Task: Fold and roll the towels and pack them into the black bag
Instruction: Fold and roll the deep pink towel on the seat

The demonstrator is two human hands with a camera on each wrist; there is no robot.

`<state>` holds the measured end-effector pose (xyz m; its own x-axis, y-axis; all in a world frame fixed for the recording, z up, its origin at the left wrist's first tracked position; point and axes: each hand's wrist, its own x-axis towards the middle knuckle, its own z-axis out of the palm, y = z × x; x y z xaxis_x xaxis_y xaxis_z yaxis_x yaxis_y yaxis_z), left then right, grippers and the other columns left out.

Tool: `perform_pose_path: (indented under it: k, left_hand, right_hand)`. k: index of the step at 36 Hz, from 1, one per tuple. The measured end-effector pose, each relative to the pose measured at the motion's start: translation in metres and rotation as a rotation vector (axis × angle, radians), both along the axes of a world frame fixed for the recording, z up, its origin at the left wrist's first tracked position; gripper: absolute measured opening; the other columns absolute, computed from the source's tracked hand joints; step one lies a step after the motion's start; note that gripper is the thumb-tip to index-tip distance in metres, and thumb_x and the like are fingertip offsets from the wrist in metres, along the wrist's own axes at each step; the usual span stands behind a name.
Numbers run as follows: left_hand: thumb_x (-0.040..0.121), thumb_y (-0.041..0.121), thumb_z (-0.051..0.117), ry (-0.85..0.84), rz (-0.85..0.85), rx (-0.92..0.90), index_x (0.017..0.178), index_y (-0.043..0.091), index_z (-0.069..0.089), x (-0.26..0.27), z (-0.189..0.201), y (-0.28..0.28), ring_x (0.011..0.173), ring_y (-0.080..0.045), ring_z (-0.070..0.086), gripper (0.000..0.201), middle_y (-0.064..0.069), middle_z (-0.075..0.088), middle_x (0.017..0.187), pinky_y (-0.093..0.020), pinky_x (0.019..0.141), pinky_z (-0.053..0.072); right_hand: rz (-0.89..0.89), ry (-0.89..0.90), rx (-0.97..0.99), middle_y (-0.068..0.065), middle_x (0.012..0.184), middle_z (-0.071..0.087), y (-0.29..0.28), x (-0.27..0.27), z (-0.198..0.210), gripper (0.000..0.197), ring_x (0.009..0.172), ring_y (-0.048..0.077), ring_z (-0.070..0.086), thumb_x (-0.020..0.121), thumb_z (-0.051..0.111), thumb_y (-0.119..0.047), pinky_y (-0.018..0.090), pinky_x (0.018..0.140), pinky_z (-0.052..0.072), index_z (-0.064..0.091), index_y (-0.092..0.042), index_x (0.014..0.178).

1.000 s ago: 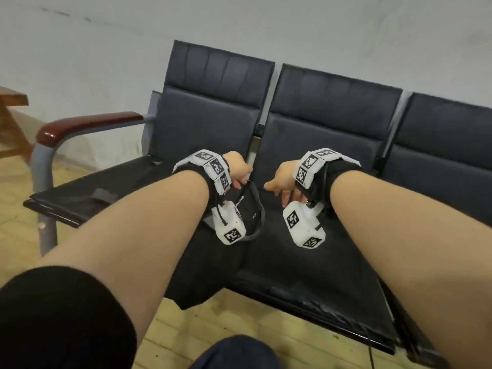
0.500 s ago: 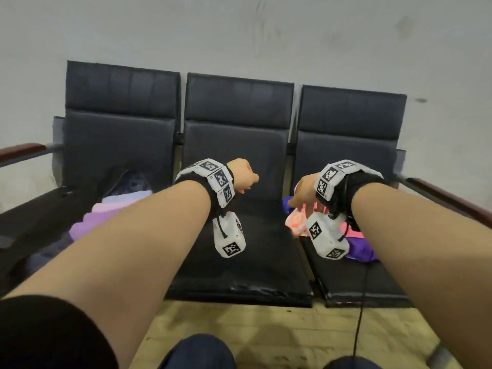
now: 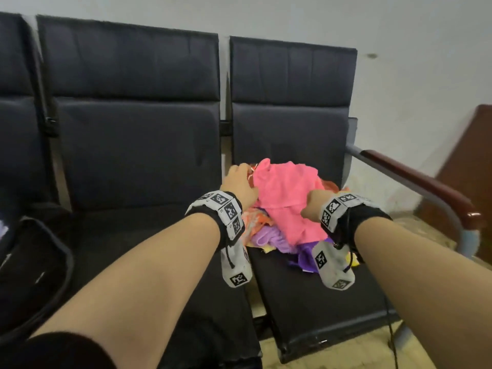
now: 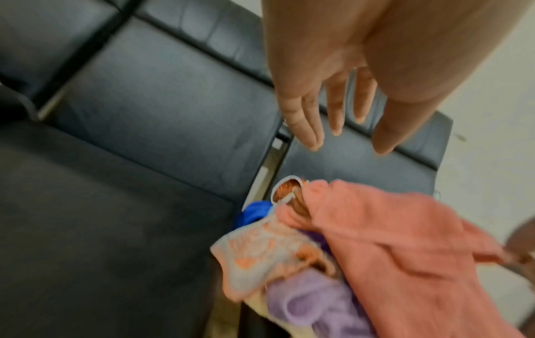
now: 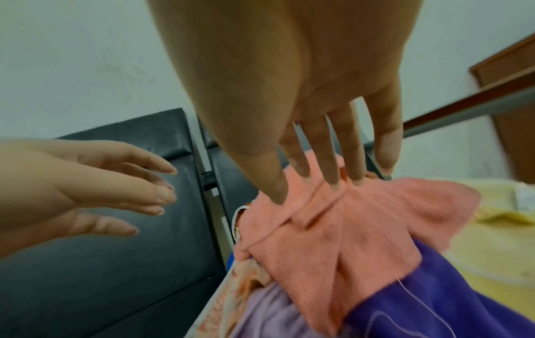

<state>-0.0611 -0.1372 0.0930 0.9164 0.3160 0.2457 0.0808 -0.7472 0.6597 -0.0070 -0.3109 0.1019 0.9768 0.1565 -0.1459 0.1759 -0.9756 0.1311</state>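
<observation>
A loose pile of towels lies on the right seat of the bench, with a pink towel (image 3: 286, 193) on top. Under it are an orange patterned towel (image 4: 260, 256), a lilac towel (image 4: 312, 304), a purple towel (image 5: 434, 297) and a yellow towel (image 5: 492, 240). My left hand (image 3: 239, 182) hovers open at the pile's left edge, its fingers (image 4: 306, 121) straight and above the cloth. My right hand (image 3: 312, 206) is open over the pink towel (image 5: 333, 228), its fingertips (image 5: 333, 180) touching the cloth. The black bag (image 3: 34, 262) sits on a seat at the far left.
The middle seat (image 3: 138, 235) of the dark bench lies between the bag and the pile. A wood-topped metal armrest (image 3: 415, 182) bounds the right seat. A brown wooden panel (image 3: 471, 161) leans at the far right. Pale floor shows below.
The view has swung right, from the bag's seat to the towel pile. Both hands have moved to the pile, their curled fingers now straight; the right one touches the pink towel.
</observation>
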Motion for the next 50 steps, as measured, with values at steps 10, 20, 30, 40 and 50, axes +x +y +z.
perform_pose_path:
  k: [10, 20, 30, 40, 50]
  left_hand:
    - [0.083, 0.021, 0.062, 0.183, -0.104, 0.129, 0.152, 0.024, 0.017, 0.079, -0.105, -0.052, 0.144, -0.027, 0.016, 0.082, 0.0, 0.018, 0.159, -0.05, 0.118, 0.014]
    - [0.086, 0.021, 0.064, 0.154, -0.068, -0.034, 0.11, 0.019, 0.061, 0.092, -0.118, -0.045, 0.112, -0.03, 0.049, 0.024, -0.006, 0.055, 0.119, -0.043, 0.099, 0.041]
    - [0.087, 0.018, 0.052, 0.022, 0.055, -0.043, 0.091, 0.014, 0.055, 0.039, -0.041, -0.02, 0.11, -0.032, 0.045, 0.007, -0.008, 0.053, 0.109, -0.042, 0.094, 0.041]
    - [0.096, 0.015, 0.041, -0.252, 0.272, -0.218, 0.096, 0.013, 0.035, -0.092, 0.076, 0.03, 0.079, -0.032, 0.055, 0.006, -0.013, 0.056, 0.089, -0.041, 0.074, 0.05]
    - [0.096, 0.005, 0.045, -0.254, 0.4, -0.493, 0.099, 0.006, 0.037, -0.215, 0.056, 0.066, 0.085, -0.035, 0.063, 0.009, -0.013, 0.054, 0.1, -0.049, 0.067, 0.058]
  right_hand:
    - [-0.16, -0.189, 0.772, 0.02, 0.148, 0.027, -0.024, 0.058, -0.078, 0.086, 0.139, 0.035, 0.027, 0.081, 0.065, -0.016, 0.039, 0.112, 0.028, 0.014, -0.008, 0.15]
    - [-0.071, -0.289, 0.803, 0.02, 0.118, 0.057, -0.014, 0.077, -0.074, 0.029, 0.103, 0.034, 0.057, 0.089, 0.048, -0.008, 0.029, 0.077, 0.038, 0.059, -0.009, 0.116]
    - [0.162, -0.338, 0.897, 0.011, 0.08, 0.061, 0.016, 0.015, 0.01, 0.026, 0.083, 0.028, 0.055, 0.094, 0.054, -0.024, 0.026, 0.068, 0.032, 0.072, -0.006, 0.094]
    - [0.314, -0.321, 0.965, 0.008, 0.095, 0.071, 0.058, -0.086, 0.092, 0.024, 0.094, 0.024, 0.064, 0.094, 0.053, -0.023, 0.023, 0.077, 0.044, 0.074, -0.013, 0.101]
    - [0.388, -0.239, 0.886, 0.014, 0.112, 0.065, 0.118, -0.187, 0.063, 0.024, 0.103, 0.032, 0.06, 0.093, 0.046, -0.011, 0.027, 0.079, 0.041, 0.066, -0.007, 0.106]
